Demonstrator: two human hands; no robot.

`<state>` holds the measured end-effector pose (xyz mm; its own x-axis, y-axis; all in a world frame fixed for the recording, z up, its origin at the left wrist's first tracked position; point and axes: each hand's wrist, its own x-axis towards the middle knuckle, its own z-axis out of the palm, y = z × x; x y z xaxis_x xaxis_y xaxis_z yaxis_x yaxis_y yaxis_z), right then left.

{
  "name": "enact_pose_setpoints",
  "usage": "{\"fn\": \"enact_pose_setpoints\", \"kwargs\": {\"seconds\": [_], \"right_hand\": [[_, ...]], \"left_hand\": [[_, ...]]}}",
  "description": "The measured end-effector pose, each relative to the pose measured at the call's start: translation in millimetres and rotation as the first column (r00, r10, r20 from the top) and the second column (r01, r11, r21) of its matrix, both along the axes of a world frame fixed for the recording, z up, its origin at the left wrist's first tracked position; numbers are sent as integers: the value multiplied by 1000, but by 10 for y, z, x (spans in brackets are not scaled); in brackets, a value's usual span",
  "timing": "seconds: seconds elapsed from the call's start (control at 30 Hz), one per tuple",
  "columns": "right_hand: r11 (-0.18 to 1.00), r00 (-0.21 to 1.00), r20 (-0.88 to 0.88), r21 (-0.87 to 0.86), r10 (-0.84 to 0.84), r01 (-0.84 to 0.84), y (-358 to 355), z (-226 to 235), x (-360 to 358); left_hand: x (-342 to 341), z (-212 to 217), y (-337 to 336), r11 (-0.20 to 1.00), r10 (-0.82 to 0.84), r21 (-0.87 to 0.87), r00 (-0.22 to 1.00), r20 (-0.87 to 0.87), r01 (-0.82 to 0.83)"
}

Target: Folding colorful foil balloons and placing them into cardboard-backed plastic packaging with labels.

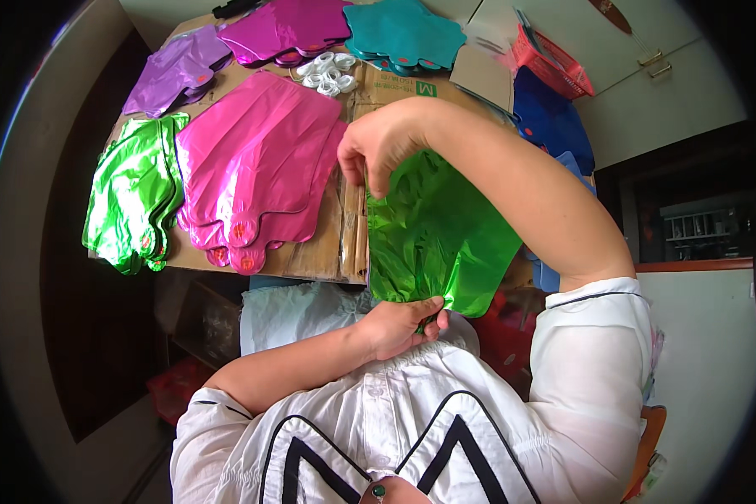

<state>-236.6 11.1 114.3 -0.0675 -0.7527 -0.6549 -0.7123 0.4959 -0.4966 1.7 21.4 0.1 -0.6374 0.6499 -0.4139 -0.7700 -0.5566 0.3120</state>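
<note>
A shiny, dark-green foil piece (445,231) hangs over the front edge of the table, its lower end bunched together. My left hand (407,326) is closed on that bunched end, thumb on top, close to my waist. Over the foil's upper left corner arches my right hand (382,147), fingers bent downward. Its thumb rests at the foil's left edge, visibly apart from the other fingertips. The right hand and forearm hide part of the foil's top.
Foil stacks with lobed ends lie on a cardboard-covered table (311,265): bright green (134,193), pink (252,160), purple (176,71), magenta (286,29), teal (403,35), blue (550,113). White string bundles (328,74) sit between them. A red basket (554,63) stands far right.
</note>
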Motion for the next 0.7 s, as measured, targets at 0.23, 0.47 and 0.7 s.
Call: {"fn": "enact_pose_setpoints", "kwargs": {"seconds": [0.23,0.47,0.7], "right_hand": [[998,983,-170,9,-66,69,84,-51,-105],[992,966,-258,-123,-14,-18,147,-5,-21],[954,854,-512,-199,94,-224,189,57,183]], "left_hand": [[-3,0,-2,1000,7,8,1000,7,-7],[-41,63,-14,1000,9,-7,998,57,-9],[-88,3,-47,987,-6,157,985,171,-21]]}}
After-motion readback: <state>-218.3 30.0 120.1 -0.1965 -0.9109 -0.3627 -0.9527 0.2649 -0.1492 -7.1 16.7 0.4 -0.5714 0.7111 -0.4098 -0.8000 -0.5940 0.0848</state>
